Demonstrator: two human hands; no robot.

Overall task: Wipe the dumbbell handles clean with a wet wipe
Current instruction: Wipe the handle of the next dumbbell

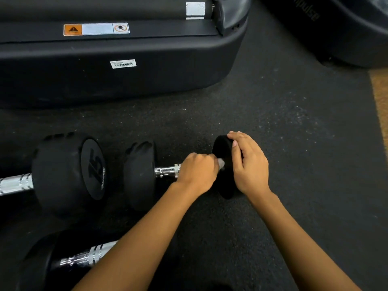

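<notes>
The small dumbbell [140, 175] lies on its side on the rubber floor [273, 122], directly in front of the person, so its handle [165, 171] is level and open to a grip from above; round heads would let it roll, which is probably why both hands are on it. The right hand [248, 162] is draped over the right head [221, 143], fingers curled over its rim, apparently to steady it; the left hand [197, 173] is closed in a fist round the handle's right part, hard against that head; a scrap of the wet wipe [221, 163] shows white at the knuckles, so the cloth sits between palm and metal. The bare chrome left of the fist looks still to be covered.

Around them: a treadmill base [126, 80] fills the far side, well apart; a second machine [346, 34] stands at far right. A larger dumbbell marked 15 [69, 173] lies just left of the small one, its head near the small one's left head, leaving little room for a sweep leftward; a third dumbbell [84, 258] lies near the left forearm, partly hidden by it.
</notes>
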